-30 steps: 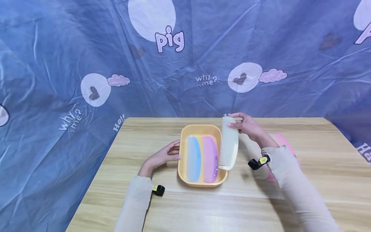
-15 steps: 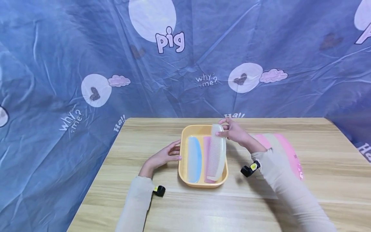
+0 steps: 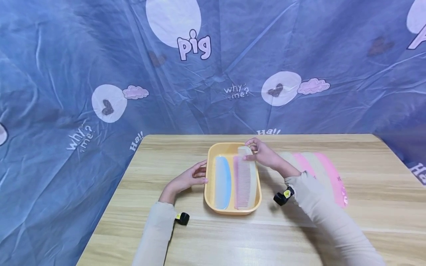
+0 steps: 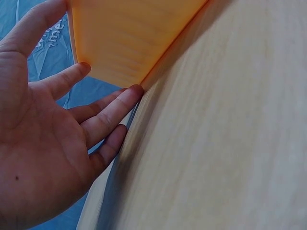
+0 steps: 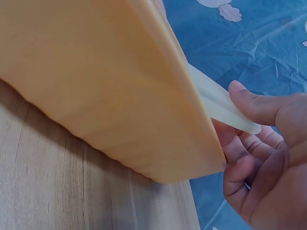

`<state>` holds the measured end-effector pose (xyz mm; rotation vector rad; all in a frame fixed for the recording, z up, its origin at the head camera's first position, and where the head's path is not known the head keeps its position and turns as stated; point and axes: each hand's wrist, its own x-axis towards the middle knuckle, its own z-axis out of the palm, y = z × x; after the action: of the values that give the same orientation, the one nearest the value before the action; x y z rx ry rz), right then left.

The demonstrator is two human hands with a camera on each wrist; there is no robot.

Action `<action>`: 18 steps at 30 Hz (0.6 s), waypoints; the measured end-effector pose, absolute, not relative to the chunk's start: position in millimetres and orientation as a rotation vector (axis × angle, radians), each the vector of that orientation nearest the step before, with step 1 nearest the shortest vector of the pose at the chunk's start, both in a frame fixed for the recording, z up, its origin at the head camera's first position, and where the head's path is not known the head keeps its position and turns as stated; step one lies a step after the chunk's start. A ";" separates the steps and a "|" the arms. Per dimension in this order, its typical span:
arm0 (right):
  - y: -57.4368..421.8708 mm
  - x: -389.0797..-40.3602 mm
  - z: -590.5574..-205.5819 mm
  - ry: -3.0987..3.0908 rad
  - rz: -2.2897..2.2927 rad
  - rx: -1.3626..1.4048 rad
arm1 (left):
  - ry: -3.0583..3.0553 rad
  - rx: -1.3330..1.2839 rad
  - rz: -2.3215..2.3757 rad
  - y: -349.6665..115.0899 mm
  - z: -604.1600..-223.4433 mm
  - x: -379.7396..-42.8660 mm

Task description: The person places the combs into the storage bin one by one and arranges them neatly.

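Currently the right hand (image 3: 264, 154) pinches a cream comb (image 3: 245, 181); the left hand (image 3: 186, 180), fingers apart, touches the orange tray (image 3: 229, 212).

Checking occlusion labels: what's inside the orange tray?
In the tray: a blue comb at left, beside it a strip of a pink comb. A pale comb, pinched by the right hand, covers most of the pink one. What's beneath the combs is hidden.

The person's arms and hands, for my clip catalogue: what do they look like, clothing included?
The left sleeve and right sleeve are long, plain and pale beige. Each wrist carries a small black camera with a yellow patch. The left hand and right hand wear no gloves.
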<state>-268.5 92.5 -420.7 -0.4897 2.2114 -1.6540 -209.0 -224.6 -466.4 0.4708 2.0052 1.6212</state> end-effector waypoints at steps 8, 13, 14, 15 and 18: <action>88.4 -269.0 -420.6 2.357 -1.528 -0.518 | 1.999 0.476 1.616 -225.2 -467.0 -208.8; 86.7 -269.2 -419.5 2.466 -1.469 -0.576 | 2.002 0.474 1.620 -225.4 -464.6 -208.3; 86.4 -269.4 -419.6 2.492 -1.452 -0.583 | 2.001 0.474 1.621 -225.5 -464.0 -208.2; 86.2 -269.6 -419.8 2.516 -1.434 -0.587 | 2.001 0.475 1.620 -225.5 -463.7 -208.0; 86.1 -270.2 -419.9 2.522 -1.427 -0.572 | 1.999 0.477 1.620 -225.6 -463.4 -207.5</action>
<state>-270.2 86.1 -419.9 -0.5720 2.5215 -1.4272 -207.5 -225.6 -463.4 0.4765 1.9991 1.6200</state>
